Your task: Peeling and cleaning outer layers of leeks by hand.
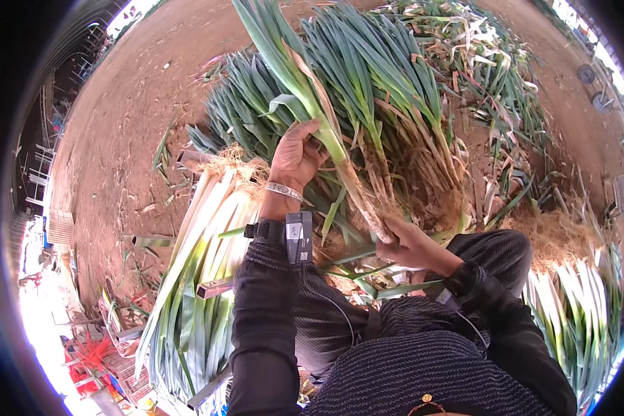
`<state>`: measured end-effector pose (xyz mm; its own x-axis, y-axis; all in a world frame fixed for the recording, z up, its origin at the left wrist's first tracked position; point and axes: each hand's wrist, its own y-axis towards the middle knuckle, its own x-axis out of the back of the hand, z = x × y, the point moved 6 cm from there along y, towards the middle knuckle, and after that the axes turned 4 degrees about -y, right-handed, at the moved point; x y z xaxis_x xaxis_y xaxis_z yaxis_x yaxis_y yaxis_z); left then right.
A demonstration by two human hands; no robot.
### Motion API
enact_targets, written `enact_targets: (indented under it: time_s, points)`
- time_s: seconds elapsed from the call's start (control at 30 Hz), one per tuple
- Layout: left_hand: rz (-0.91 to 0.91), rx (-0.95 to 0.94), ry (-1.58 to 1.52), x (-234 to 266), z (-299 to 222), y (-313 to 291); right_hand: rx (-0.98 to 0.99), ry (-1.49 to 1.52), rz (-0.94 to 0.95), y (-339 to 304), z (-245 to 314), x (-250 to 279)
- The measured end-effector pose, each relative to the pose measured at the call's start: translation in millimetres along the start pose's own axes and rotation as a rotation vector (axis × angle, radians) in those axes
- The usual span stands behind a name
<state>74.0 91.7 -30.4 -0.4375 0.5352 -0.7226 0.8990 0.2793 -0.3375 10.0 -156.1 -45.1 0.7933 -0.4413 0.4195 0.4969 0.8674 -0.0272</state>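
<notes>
A large leek (326, 125) slants across in front of me, its green leaves up and away, its root end low and toward me. My left hand (298, 154) is wrapped round it where the leaves begin. Near the root end, my right hand (414, 244) grips the brownish lower stem, with a dry strip of leaf hanging along the stalk. Behind it lie piles of untrimmed leeks (374, 76), their lower stems brown and soil-stained. To my left rests a bundle of cleaned leeks (208, 229) with white stems and pale roots, laid across metal bars (215, 287).
A heap of stripped leaves (478, 62) lies at the far right. Another bundle of white-stemmed leeks (568, 298) with a mass of roots is close on my right. Red strips (93, 352) lie at the lower left. Bare brown ground (118, 152) stretches beyond, with a wheeled cart (600, 90) at far right.
</notes>
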Motion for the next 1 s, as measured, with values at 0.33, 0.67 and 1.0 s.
enact_targets:
  time_s: [0.33, 0.67, 1.0]
  points:
    - [0.224, -0.084, 0.178, -36, -3, -24, -0.213, 0.971, -0.297, 86, 14, 26]
    - [-0.032, -0.23, 0.153, -10, -26, -6, 0.105, 0.225, -0.387, 72, 16, 22]
    - [0.087, -0.354, 0.125, -39, -29, -20, 0.004, 0.464, -0.364, 91, 30, 36]
